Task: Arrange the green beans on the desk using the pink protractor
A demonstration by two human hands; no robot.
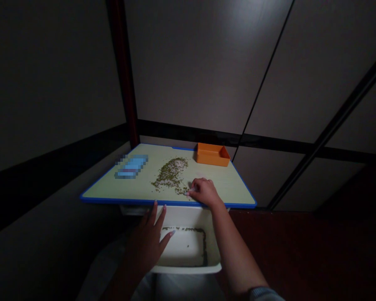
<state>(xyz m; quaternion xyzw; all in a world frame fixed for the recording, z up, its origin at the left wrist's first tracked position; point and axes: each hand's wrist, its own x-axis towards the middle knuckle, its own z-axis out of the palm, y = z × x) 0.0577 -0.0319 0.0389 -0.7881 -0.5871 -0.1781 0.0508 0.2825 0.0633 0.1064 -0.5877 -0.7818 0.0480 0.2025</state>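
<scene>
On the pale table, a loose pile of small green bean-like grains (167, 173) lies spread out, with whitish bits among them. My right hand (203, 191) rests at the pile's near right end, its fingers pinched close to the tabletop; whatever is between them is too small to make out. My left hand (150, 238) has its fingers spread, with the tips by the table's near edge and the thumb over a white basin (214, 251). Some of the same grains lie along the basin's bottom edges, below the table's front edge.
The small table (103, 192) has a blue rim. An orange open box (211, 159) stands at its back right. A blurred-out light blue flat object (131, 166) lies at the left. Panelled walls (200, 75) close in behind and at the left.
</scene>
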